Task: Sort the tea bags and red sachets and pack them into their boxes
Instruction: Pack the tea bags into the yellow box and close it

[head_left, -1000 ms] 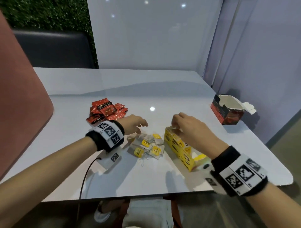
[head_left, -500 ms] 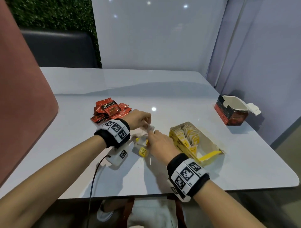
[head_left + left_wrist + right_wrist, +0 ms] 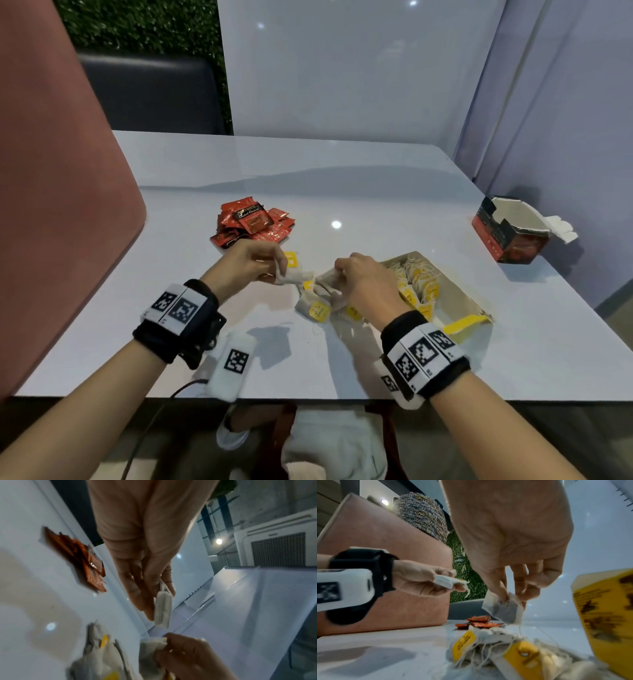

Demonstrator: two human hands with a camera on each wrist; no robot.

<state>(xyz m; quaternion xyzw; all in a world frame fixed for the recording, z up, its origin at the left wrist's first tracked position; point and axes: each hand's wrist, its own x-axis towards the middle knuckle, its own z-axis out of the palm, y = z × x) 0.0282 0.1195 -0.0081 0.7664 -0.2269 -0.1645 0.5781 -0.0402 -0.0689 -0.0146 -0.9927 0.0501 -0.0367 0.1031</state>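
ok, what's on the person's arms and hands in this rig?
Bare forearms, no sleeves, no gloves. Each wrist carries a black strap with a white plate of black square fiducial tags. A white tagged camera pod hangs under the left wrist, trailing a dark cable.

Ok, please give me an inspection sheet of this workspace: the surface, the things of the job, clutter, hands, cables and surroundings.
Surface: glossy white table, reflections on it.
Job's things: loose tea bags piled before the open yellow box, which is part filled; red sachets heaped at the back left; red box open, far right, no sachets visible inside.
Clutter: nothing seen.
Hands: left hand pinches one tea bag; right hand pinches another tea bag above the pile.
Cables: black cable hangs from the left wrist unit over the table edge.
Surroundings: pink seat back left, white panels behind and right.
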